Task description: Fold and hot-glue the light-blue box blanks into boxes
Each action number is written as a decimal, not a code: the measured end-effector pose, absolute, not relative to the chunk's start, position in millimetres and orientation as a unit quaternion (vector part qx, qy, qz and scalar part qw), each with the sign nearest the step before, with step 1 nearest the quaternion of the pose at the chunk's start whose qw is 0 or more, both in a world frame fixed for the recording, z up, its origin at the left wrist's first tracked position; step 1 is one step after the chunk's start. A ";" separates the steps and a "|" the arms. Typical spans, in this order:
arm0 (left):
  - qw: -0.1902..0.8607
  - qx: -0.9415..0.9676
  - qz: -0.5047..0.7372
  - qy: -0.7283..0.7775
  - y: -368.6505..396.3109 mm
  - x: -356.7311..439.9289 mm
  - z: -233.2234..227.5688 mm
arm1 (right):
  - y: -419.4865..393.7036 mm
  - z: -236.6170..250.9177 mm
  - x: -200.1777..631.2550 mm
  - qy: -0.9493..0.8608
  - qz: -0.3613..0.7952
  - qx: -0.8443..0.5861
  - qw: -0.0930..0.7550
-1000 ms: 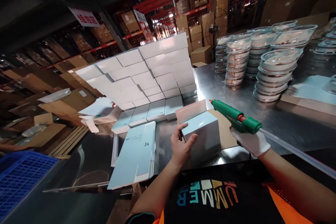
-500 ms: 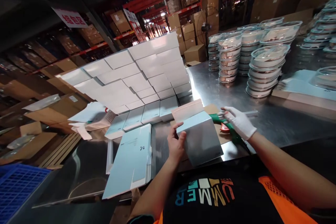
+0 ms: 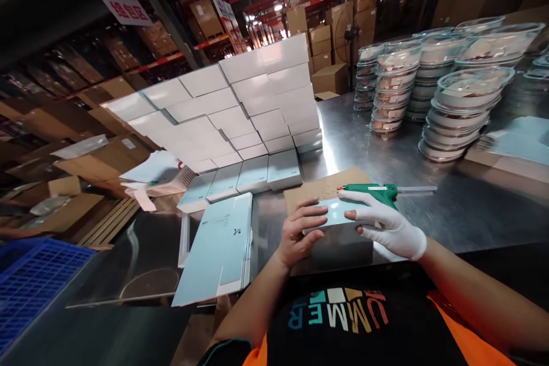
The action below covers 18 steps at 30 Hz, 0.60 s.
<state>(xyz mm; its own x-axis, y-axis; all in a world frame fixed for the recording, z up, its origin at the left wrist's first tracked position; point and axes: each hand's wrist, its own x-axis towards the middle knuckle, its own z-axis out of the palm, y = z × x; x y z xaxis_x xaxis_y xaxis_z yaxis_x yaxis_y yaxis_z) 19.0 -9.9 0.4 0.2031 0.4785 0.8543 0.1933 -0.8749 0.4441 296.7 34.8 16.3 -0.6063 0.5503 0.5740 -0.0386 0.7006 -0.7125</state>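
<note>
A light blue and grey folded cardboard box (image 3: 337,213) sits low in front of me, its pale blue panel facing up. My bare left hand (image 3: 300,231) grips its left end, fingers over the top and thumb on the near side. At the right end my right hand (image 3: 392,229), in a white glove with bare fingertips showing, holds the box too. Just beyond the right hand lies a green hot glue gun (image 3: 364,187) with a clear glue stick out of its back. Brown cardboard (image 3: 311,187) lies under the box and the gun's nozzle.
Flat light blue box blanks (image 3: 210,246) are piled to the left. Behind them stand finished blue boxes (image 3: 253,174) and a tall wall of white boxes (image 3: 223,114). Stacked clear-lidded round containers (image 3: 457,120) occupy the right of the metal table (image 3: 463,200). A blue crate (image 3: 38,280) is lower left.
My right hand has come off the glue gun and onto the box. The box's raised flap is now folded down, and the box has turned level between both hands.
</note>
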 end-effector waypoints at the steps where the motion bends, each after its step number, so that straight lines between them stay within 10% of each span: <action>1: 0.115 0.775 0.585 0.210 -11.6 17.0 2.0 | 32.8 15.1 295.5 -0.825 0.352 -0.147 0.418; 9: 0.126 0.677 0.562 0.458 -16.7 -4.2 -37.8 | 25.3 -22.8 283.2 -0.746 0.399 -0.381 0.373; 14: 0.201 0.690 0.148 0.680 -16.7 -9.9 -60.2 | 79.5 10.2 268.3 -0.579 0.439 -0.523 0.446; 18: 0.201 0.750 0.042 0.628 -15.9 1.0 -54.0 | 165.8 44.5 240.8 -0.526 0.432 -0.590 0.433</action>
<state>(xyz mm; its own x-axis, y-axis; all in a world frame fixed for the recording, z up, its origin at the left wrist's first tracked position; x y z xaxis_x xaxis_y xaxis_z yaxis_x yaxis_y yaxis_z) 1.0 -15.9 -54.0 0.2070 0.9596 -0.1904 0.9261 -0.1295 0.3544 240.8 165.8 44.5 0.0721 0.9959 -0.0549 0.2471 -0.0712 -0.9664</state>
